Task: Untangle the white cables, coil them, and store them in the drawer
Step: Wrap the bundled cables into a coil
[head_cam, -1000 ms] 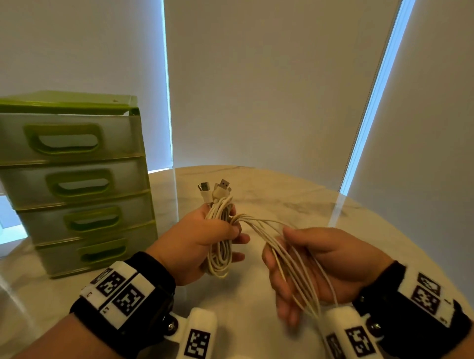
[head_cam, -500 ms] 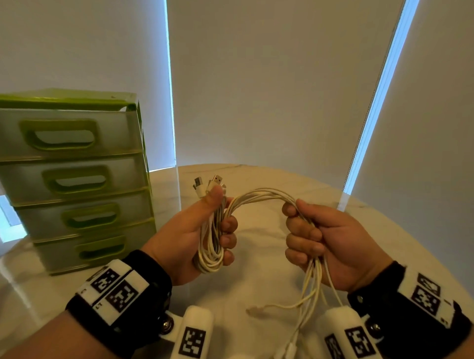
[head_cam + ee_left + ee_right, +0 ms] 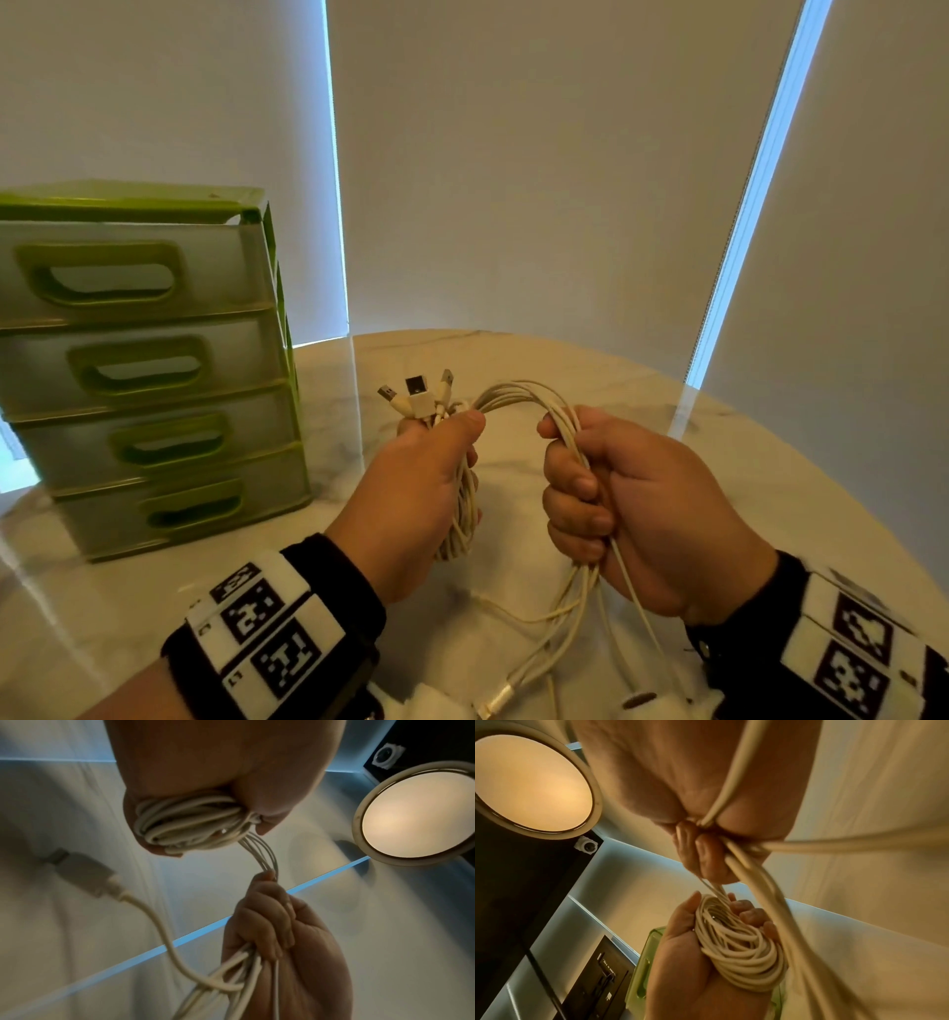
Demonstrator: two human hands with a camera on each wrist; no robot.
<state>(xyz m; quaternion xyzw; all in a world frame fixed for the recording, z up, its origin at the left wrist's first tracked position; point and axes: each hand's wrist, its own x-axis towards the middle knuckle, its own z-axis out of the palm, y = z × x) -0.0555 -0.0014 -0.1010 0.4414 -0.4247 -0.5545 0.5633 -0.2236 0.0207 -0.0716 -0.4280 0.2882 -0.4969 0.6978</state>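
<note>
My left hand [image 3: 431,483] grips a coil of white cables [image 3: 462,519], thumb pressed on top, with several plugs [image 3: 418,398] sticking up past the fingers. The same coil [image 3: 185,821] fills the left palm in the left wrist view. From there the strands arch over to my right hand [image 3: 616,509], which is fisted around the loose bundle [image 3: 560,416]. Below the right fist the cable tails [image 3: 565,627] hang down, one ending in a silver connector [image 3: 500,694]. A loose USB plug [image 3: 77,870] dangles in the left wrist view. The right wrist view shows the coil [image 3: 736,947] in the left palm.
A green four-drawer plastic chest [image 3: 144,370] stands at the left on the round marble table [image 3: 719,462], all drawers closed. Roller blinds hang behind the table. A round ceiling lamp [image 3: 416,815] shows in both wrist views.
My right hand closed from a loose hold into a fist around the strands and rose, lifting them into an arch. The left hand turned, its thumb now on top of the coil.
</note>
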